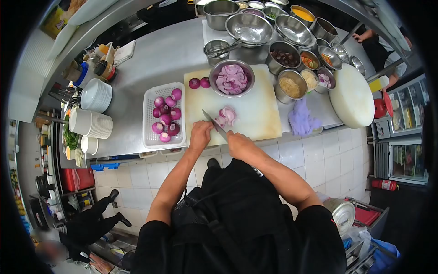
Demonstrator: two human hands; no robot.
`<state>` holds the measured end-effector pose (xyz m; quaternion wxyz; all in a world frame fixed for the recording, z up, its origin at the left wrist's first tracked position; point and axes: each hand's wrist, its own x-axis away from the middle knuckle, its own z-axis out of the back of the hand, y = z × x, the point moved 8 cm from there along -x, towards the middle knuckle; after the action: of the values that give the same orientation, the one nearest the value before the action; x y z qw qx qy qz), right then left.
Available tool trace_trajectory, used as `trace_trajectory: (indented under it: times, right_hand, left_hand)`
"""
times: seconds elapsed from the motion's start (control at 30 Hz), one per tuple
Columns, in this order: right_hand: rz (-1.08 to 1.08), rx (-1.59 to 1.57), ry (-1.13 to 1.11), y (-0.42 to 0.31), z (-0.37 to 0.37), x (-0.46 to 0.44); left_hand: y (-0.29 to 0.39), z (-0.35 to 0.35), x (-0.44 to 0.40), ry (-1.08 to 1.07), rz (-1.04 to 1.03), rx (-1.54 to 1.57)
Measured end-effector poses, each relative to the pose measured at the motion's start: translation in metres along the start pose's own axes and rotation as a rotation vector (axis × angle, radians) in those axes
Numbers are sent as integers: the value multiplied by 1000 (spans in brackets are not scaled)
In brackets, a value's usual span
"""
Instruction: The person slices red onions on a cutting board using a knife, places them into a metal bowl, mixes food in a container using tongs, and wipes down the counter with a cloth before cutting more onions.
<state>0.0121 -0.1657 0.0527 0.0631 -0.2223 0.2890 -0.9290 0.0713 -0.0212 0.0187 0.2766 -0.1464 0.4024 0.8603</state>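
Note:
My right hand point(239, 145) is closed around the handle of a kitchen knife point(213, 122), its blade slanting up and left over the white cutting board point(260, 109). Just left of the blade, my left hand point(200, 134) rests at the board's near edge with fingers curled; whatever they hold is hidden. Sliced red onion point(226, 116) lies to the right of the blade. A metal bowl point(251, 84) at the board's far side contains onion slices point(232, 78). Two whole red onions point(195, 83) sit at the far left corner.
Left of the board stands a white plastic basket point(148, 123) of whole red onions. Metal pots point(290, 86) and bowls crowd the back right, near a purple cloth point(303, 119) and a thick round white block point(351, 96). Stacked bowls point(91, 123) stand left. Other people are at both sides.

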Motion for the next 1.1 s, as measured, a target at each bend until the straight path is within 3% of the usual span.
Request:
trace_trajectory:
  times: [0.13, 0.23, 0.27, 0.37, 0.47, 0.7, 0.8, 0.93, 0.97, 1.07, 1.1]
  right_hand:
    - [-4, 94, 57, -1, 23, 15]
    - [130, 195, 328, 0, 57, 40]
    - [185, 227, 450, 1, 67, 50]
    - [309, 383, 595, 7, 73, 53]
    - [324, 450, 615, 11, 53, 43]
    - [265, 406, 682, 49, 67, 99]
    - [171, 51, 711, 92, 74, 128]
    - [-404, -1015, 314, 182, -2, 105]
    - [-404, -1265, 327, 185, -19, 97]
    - [-426, -1244, 281, 173, -34, 79]
    - [-452, -1228, 243, 159, -36, 75]
  left_hand:
    - [-8, -3, 2, -63, 11, 9]
    - [0, 33, 6, 247, 292, 109]
    - [-2, 38, 11, 249, 291, 158]
    - [89, 38, -31, -34, -38, -237]
    - [113, -16, -37, -490, -169, -363]
    - [17, -51, -28, -444, -145, -360]
    - [7, -53, -38, -403, -124, -170]
    - [21, -64, -62, -428, -192, -52]
    - [25, -67, -64, -451, -230, -52]
    - [34, -67, -58, -412, -323, 20]
    - [36, -62, -56, -361, -255, 53]
